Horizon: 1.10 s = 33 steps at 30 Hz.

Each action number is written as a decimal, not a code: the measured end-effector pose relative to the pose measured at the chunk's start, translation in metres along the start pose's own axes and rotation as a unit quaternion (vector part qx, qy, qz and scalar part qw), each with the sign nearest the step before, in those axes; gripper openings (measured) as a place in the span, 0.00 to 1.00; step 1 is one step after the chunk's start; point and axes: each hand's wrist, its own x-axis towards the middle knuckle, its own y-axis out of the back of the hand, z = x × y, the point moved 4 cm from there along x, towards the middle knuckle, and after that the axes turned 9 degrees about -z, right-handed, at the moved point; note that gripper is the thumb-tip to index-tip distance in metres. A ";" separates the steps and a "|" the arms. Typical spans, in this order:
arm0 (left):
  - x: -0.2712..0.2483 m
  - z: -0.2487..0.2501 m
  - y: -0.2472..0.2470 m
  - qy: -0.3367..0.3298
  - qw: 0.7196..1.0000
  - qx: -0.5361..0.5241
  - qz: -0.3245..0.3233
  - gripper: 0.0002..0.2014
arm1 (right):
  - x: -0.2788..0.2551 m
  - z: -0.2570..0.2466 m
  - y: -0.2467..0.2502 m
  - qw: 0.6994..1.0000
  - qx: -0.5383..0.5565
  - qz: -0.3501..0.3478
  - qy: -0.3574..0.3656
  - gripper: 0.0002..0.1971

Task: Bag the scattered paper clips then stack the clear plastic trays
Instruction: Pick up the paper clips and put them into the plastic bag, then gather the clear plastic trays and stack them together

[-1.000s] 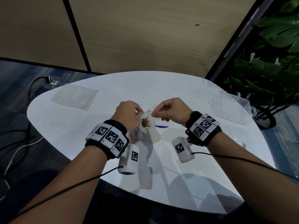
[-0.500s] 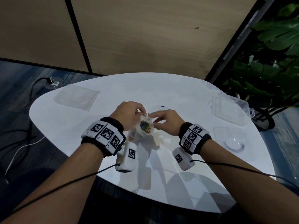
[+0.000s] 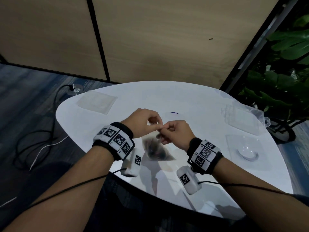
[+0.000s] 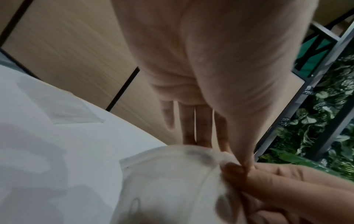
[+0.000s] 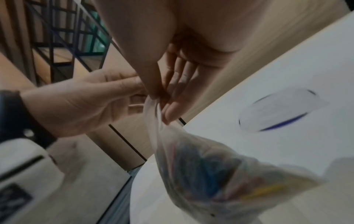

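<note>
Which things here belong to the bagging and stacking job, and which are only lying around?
Part of the job:
small bag of coloured paper clips, pinched at its top by left hand and right hand
clear trays and

Lying about:
flat plastic bag
cables on floor
plant

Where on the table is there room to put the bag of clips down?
Bare tabletop lies between the flat plastic sheet far left and the clear trays on the right. The right edge is crowded: another tray sits there. Both hands pinch the bag.
</note>
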 end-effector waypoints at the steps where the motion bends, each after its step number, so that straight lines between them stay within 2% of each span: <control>1: -0.001 -0.003 0.000 0.000 1.000 -0.003 -0.001 0.05 | -0.001 0.001 -0.002 1.000 0.014 -0.001 -0.009 0.07; 4: -0.005 -0.013 -0.003 0.002 1.000 -0.014 -0.017 0.06 | -0.002 0.007 -0.012 0.998 0.053 -0.017 -0.032 0.06; 7: -0.006 -0.032 -0.006 0.017 0.999 0.021 -0.022 0.07 | 0.003 0.016 -0.018 0.995 0.083 -0.021 -0.052 0.09; 13: 0.006 -0.079 -0.003 0.086 0.994 0.061 -0.012 0.10 | 0.024 0.040 0.008 0.986 0.118 0.028 -0.116 0.12; 18: 0.029 -0.096 -0.008 0.125 0.990 0.057 -0.005 0.12 | 0.045 0.059 0.024 0.981 0.130 0.049 -0.133 0.11; 20: 0.042 -0.104 -0.009 0.141 0.989 0.054 -0.001 0.11 | 0.054 0.062 0.026 0.983 0.114 0.053 -0.137 0.10; 23: 0.062 -0.124 -0.005 0.167 0.985 0.052 0.004 0.11 | 0.067 0.068 0.040 0.987 0.034 0.042 -0.148 0.07; 26: 0.079 -0.158 0.014 0.205 0.978 0.036 0.032 0.06 | 0.074 0.081 0.083 0.982 -0.063 0.056 -0.166 0.06; 28: 0.086 -0.183 0.032 0.250 0.963 0.060 0.076 0.06 | 0.074 0.088 0.128 0.968 -0.144 0.122 -0.167 0.07; 29: 0.087 -0.195 0.039 0.280 0.952 0.081 0.098 0.08 | 0.070 0.091 0.152 0.949 -0.211 0.165 -0.168 0.08; 31: 0.081 -0.213 0.047 0.333 0.929 0.113 0.118 0.10 | 0.062 0.096 0.196 0.891 -0.336 0.247 -0.179 0.12; 33: 0.074 -0.227 0.041 0.371 0.916 0.113 0.100 0.12 | 0.051 0.104 0.229 0.842 -0.401 0.294 -0.210 0.16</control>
